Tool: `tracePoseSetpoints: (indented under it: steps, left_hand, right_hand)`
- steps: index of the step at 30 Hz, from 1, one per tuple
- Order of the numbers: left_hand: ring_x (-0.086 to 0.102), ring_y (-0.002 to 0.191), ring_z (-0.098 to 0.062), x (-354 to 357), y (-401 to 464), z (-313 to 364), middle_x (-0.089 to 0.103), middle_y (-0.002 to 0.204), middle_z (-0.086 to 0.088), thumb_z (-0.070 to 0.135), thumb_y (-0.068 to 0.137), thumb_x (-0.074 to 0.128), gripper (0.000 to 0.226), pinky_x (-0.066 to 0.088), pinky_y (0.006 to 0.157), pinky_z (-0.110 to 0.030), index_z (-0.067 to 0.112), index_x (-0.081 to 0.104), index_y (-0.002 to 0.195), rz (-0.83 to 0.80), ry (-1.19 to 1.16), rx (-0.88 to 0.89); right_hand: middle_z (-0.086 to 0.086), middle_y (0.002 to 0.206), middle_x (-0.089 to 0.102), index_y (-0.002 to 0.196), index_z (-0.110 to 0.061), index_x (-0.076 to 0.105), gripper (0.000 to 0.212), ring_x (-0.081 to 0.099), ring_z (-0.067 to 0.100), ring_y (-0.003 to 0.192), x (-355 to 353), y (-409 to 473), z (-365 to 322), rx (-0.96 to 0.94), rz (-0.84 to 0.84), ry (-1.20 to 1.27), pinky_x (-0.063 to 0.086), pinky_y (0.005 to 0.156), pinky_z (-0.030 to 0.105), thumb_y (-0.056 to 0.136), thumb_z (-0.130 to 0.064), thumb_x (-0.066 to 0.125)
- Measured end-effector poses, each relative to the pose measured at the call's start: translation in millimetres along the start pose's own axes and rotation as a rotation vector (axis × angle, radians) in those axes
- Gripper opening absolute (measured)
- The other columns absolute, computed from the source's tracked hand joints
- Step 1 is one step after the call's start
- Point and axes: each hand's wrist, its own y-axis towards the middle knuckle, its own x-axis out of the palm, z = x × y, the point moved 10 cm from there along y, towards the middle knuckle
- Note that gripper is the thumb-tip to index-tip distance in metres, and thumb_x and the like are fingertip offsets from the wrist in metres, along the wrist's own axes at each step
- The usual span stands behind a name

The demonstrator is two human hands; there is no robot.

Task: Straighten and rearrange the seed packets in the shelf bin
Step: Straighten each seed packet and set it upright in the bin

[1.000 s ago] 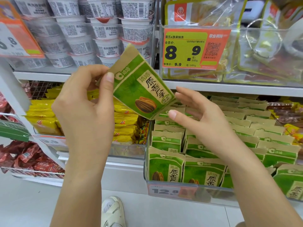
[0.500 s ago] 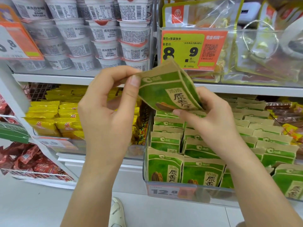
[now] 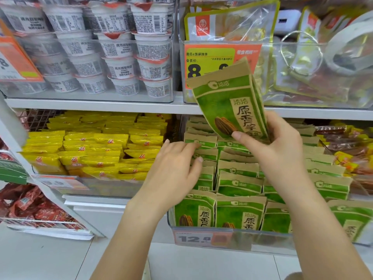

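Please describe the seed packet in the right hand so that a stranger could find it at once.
Find the clear bin with the 12.8 tag. Above its rows, the right hand grips one green packet by its bottom. It alone is lifted, tilted before the orange price tag.

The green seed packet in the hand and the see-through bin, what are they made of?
The green seed packet looks like matte brown kraft paper printed green: its tan top strip shows no shine. A lining can't be seen. The shelf bin looks like clear hard plastic: packets show through its glossy front wall.
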Motion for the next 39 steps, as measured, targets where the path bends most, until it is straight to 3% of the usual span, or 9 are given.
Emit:
tracePoseSetpoints:
  steps: [3,6,11,18,21,27,32,36,39]
  left_hand:
    - [0.049,0.120,-0.017,-3,-1,0,0.059,0.123,0.004,0.028,0.098,0.050,0.035,0.012,0.118,-0.032,0.022,0.054,0.132,-0.018,0.005,-0.014]
    - [0.054,0.092,-0.006,-6,-2,1,0.060,0.093,0.015,0.035,0.094,0.053,0.018,0.014,0.119,-0.032,0.026,0.066,0.103,-0.051,-0.011,-0.010]
    - [0.059,0.068,-0.010,1,-6,-7,0.065,0.064,0.000,0.042,0.095,0.048,0.043,0.012,0.115,-0.020,0.017,0.067,0.066,-0.170,0.032,-0.052]
    - [0.064,0.084,-0.013,1,-9,-5,0.073,0.084,0.002,0.041,0.095,0.051,0.035,0.010,0.114,-0.019,0.021,0.077,0.080,-0.205,0.024,-0.050]
    - [0.061,0.102,-0.014,-2,-8,-4,0.072,0.103,0.007,0.038,0.095,0.053,0.028,0.024,0.116,-0.029,0.024,0.078,0.093,-0.173,-0.017,-0.034]
    - [0.056,0.110,-0.010,-13,-6,-13,0.068,0.113,0.010,0.037,0.097,0.050,0.028,0.048,0.090,-0.032,0.028,0.071,0.114,-0.056,-0.054,-0.051]
    - [0.055,0.119,-0.012,-42,-6,-13,0.067,0.122,0.007,0.019,0.099,0.048,0.033,0.039,0.094,-0.025,0.026,0.065,0.126,0.160,-0.108,-0.045]
    - [0.044,0.134,-0.010,-21,-4,-3,0.062,0.131,0.007,0.016,0.100,0.045,0.036,0.014,0.117,-0.025,0.027,0.062,0.130,-0.010,-0.074,0.021]
    - [0.049,0.118,-0.013,-14,-3,0,0.062,0.119,0.008,0.027,0.102,0.043,0.036,0.014,0.117,-0.027,0.024,0.050,0.137,-0.019,-0.070,0.002]
  right_hand:
    - [-0.042,0.086,0.062,0.092,-0.044,0.057,0.031,0.060,-0.015,0.090,-1,0,1,0.006,-0.002,0.011,0.045,0.078,0.005,0.079,-0.023,0.076]
    - [-0.034,0.087,0.065,0.096,-0.043,0.057,0.031,0.060,-0.013,0.091,-5,1,2,0.011,0.022,0.021,0.047,0.079,0.007,0.079,-0.025,0.075]
    - [-0.030,0.091,0.064,0.097,-0.044,0.057,0.030,0.061,-0.012,0.092,-8,1,3,0.030,0.031,0.018,0.050,0.083,0.015,0.079,-0.027,0.075]
    - [-0.032,0.089,0.065,0.094,-0.044,0.058,0.029,0.062,-0.010,0.092,-3,0,3,0.039,0.010,0.020,0.051,0.087,0.024,0.079,-0.026,0.075]
    - [-0.031,0.088,0.065,0.093,-0.044,0.057,0.028,0.061,-0.010,0.092,-1,-1,3,0.042,0.004,0.011,0.051,0.087,0.026,0.078,-0.027,0.075]
    - [-0.027,0.090,0.066,0.096,-0.040,0.059,0.027,0.062,-0.009,0.090,3,-1,5,0.056,-0.008,0.037,0.050,0.081,0.016,0.079,-0.025,0.075]
    - [-0.023,0.091,0.067,0.096,-0.037,0.060,0.025,0.063,-0.009,0.088,6,-2,5,0.070,-0.020,0.081,0.048,0.074,0.008,0.080,-0.024,0.075]
    - [-0.022,0.089,0.068,0.094,-0.037,0.061,0.024,0.063,-0.008,0.086,7,-2,5,0.077,-0.017,0.087,0.048,0.071,0.008,0.080,-0.024,0.075]
    - [-0.023,0.087,0.068,0.094,-0.036,0.061,0.024,0.063,-0.010,0.084,6,-3,5,0.077,-0.015,0.092,0.047,0.070,0.007,0.080,-0.023,0.075]
